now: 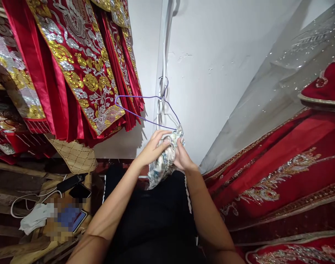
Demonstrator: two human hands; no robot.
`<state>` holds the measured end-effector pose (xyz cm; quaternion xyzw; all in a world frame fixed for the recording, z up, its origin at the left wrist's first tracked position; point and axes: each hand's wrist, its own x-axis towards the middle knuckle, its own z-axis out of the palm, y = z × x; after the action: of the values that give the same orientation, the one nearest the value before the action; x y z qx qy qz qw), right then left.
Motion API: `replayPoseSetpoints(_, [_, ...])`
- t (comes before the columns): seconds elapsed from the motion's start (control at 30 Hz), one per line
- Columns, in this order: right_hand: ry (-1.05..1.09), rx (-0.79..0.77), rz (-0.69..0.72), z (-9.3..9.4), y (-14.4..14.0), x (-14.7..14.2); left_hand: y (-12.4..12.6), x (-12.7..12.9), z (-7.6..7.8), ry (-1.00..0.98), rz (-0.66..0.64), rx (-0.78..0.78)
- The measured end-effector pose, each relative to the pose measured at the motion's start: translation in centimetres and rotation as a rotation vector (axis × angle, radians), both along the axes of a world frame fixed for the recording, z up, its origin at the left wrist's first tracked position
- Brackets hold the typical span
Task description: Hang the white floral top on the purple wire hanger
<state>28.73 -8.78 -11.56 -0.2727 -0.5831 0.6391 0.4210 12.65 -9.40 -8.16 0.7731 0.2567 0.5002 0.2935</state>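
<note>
Hands meet at chest height: left hand [153, 148] and right hand [182, 156] both closed on floral cloth [163, 161], bunched just under purple wire hanger [145, 110], seemingly hooked by white wall; red embroidered garments [74, 66] alongside.

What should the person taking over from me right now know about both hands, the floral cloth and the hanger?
Left hand: fingers closed on the floral cloth from the left, grip on its upper part.
Right hand: grips the same cloth from the right.
Purple wire hanger: hooked on a fitting at the white wall; its right corner meets the top of the cloth.
Done: cloth is bunched at that hanger corner.
Left: cloth is not spread along the hanger; most of it hangs crumpled below the hands.
</note>
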Motion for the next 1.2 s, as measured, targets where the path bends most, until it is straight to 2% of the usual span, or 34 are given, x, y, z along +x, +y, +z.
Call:
replayPoseSetpoints(0.1, [-0.243,0.121,0.197,2.8,-0.4,2.0,1.6,-0.8,-1.4,0.107,-0.105,-0.160])
replayPoseSetpoints(0.17, [-0.451,0.232,0.268,5.1,-0.4,3.3,2.2,-1.4,-2.8,0.247,-0.136,-0.257])
replayPoseSetpoints(0.23, [-0.597,0.345,0.168,7.0,0.4,4.4,2.2,-2.5,-4.0,0.415,-0.097,-0.290])
replayPoseSetpoints(0.33, [-0.616,0.539,-0.246,8.3,3.2,5.2,2.0,-5.3,-4.1,0.607,-0.011,-0.235])
replayPoseSetpoints(0.4, [-0.550,0.644,-0.498,8.1,6.1,4.9,2.0,-7.8,-3.2,0.716,0.089,-0.164])
replayPoseSetpoints(0.47, [-0.475,0.694,-0.644,7.2,9.2,4.0,2.4,-10.2,-1.9,0.875,0.192,-0.116])
replayPoseSetpoints(0.53, [-0.444,0.703,-0.687,6.1,11.9,2.8,2.9,-12.2,-0.8,1.049,0.265,-0.122])
replayPoseSetpoints(0.63, [-0.535,0.673,-0.629,4.7,13.9,1.6,3.8,-14.2,0.3,1.228,0.346,-0.184])
replayPoseSetpoints(0.7, [-0.599,0.644,-0.604,4.1,14.1,1.8,4.2,-14.8,0.9,1.270,0.414,-0.190])
replayPoseSetpoints(0.77, [-0.619,0.649,-0.648,4.2,13.5,2.8,4.4,-14.9,1.9,1.268,0.476,-0.139])
replayPoseSetpoints(0.87, [-0.698,0.700,-0.751,5.1,12.1,4.9,4.6,-14.5,3.9,1.233,0.536,-0.057])
replayPoseSetpoints(1.0, [-0.843,0.720,-0.808,7.1,10.5,6.9,5.0,-14.0,6.4,1.213,0.536,0.008])
replayPoseSetpoints(1.1, [-0.878,0.722,-0.780,7.8,9.7,7.4,5.5,-14.2,8.2,1.222,0.558,0.033])
replayPoseSetpoints(1.2, [-0.884,0.731,-0.765,7.6,9.1,6.6,6.3,-14.3,10.5,1.108,0.630,0.129])
